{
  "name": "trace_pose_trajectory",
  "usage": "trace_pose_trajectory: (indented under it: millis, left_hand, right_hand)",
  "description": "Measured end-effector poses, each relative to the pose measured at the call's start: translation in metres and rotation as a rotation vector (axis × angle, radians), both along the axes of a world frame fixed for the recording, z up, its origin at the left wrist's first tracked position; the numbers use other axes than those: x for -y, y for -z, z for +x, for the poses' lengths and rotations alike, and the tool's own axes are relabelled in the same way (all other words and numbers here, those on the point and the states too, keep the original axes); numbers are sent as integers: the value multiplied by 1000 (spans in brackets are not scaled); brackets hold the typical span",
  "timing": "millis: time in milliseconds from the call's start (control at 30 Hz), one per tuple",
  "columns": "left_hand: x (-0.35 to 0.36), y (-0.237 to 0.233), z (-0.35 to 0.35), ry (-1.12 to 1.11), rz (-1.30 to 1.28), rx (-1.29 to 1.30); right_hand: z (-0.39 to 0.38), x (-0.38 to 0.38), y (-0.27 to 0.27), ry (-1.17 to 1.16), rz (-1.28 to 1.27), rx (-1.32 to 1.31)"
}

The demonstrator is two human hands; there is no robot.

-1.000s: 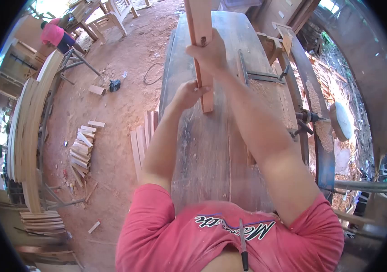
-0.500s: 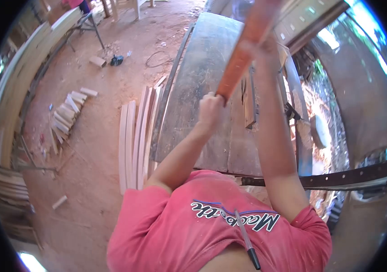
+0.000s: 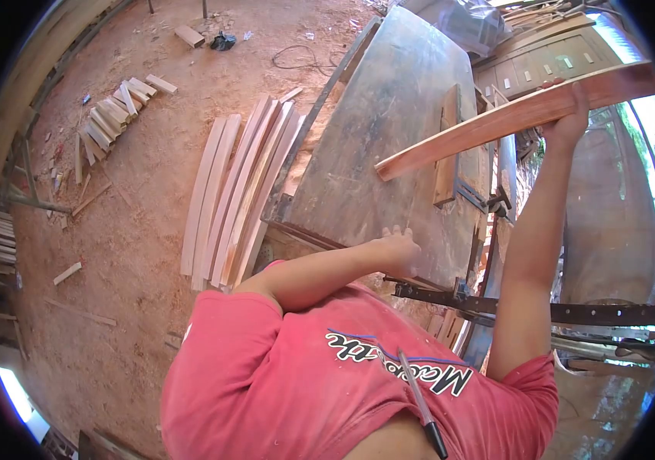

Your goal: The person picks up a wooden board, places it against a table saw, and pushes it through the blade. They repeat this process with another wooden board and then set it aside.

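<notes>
A long reddish wooden board [image 3: 480,129] slants over the worktable [image 3: 366,115], its near end above the tabletop and its far end out to the right. My right hand [image 3: 569,119] grips the board from below, past its middle, with the fingers over its upper edge. Low over the table's near edge is my left hand [image 3: 400,251], slightly blurred, its fingers loosely apart and nothing seen in them. A shorter wooden piece [image 3: 447,146] lies along the table's right side, partly under the board.
Long wooden strips [image 3: 243,192] lean or lie left of the table. Short offcuts [image 3: 116,115] are piled on the dirt floor. A perforated metal bar [image 3: 603,313] extends right from the table's near edge. A metal clamp [image 3: 496,201] stands at the table's right side.
The board has swung right and down from its steep position in my right hand. My left hand has let go of its end and moved toward the table's near edge. The view has shifted.
</notes>
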State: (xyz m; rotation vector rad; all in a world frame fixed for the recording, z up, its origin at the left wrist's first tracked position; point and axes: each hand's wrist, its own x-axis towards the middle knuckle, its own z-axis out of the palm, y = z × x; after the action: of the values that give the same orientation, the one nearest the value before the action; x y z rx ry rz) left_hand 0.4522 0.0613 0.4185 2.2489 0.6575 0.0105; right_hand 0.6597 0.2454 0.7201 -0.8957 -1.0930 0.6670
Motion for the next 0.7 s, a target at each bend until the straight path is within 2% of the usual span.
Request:
trace_pose_trajectory:
  millis: [133, 200, 233, 300, 333, 367, 400, 433, 500, 533, 600, 700]
  left_hand:
    - [-10, -8, -12, -7, -25, 0]
    - [-19, -11, -19, -51, -104, 139]
    - [-26, -14, -24, -39, -99, 131]
    - [-39, -24, -37, -142, -220, 289]
    - [-46, -21, -42, -129, -208, 279]
    - [-53, -16, -47, -230, -181, 240]
    - [-58, -18, -53, -332, -149, 206]
    - [-62, -19, -62, -321, -130, 204]
    - [-63, -29, -87, -510, -360, 123]
    - [-63, -22, -95, -500, -347, 114]
    - [-68, -1, -105, -601, -176, 206]
    - [-72, 6, -115, -673, -240, 292]
  right_hand:
    - [32, -17, 4, 4, -24, 61]
    - [19, -11, 4, 22, -18, 29]
    - [14, -8, 4, 32, -12, 3]
    - [16, -3, 9, 62, -17, -4]
    - [13, 0, 13, 19, 81, -55]
    - [9, 5, 15, -24, 183, -104]
    - [7, 19, 13, -256, 202, -196]
    - [6, 17, 13, -249, 223, -197]
    - [8, 3, 26, -47, 208, -74]
    - [11, -4, 28, -36, 219, -83]
    - [15, -15, 26, 202, 138, 206]
    - [1, -22, 27, 141, 162, 37]
